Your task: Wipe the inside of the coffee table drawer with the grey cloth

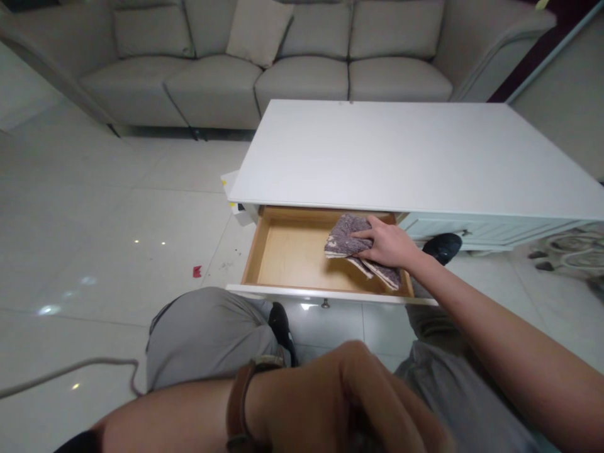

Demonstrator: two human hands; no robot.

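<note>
The right hand (389, 245) lies palm down on a purple-grey cloth (343, 234), fingers nearly straight and spread over it, not closed around it. The cloth sits in the right half of an open wooden drawer (287, 251), touching the drawer floor. The drawer projects from a white counter (401, 157). The left hand (340, 396) is near the camera, curled into a loose fist with nothing visible in it; a brown strap (237, 402) circles its wrist. A beige sofa (283, 82) stands behind the counter.
</note>
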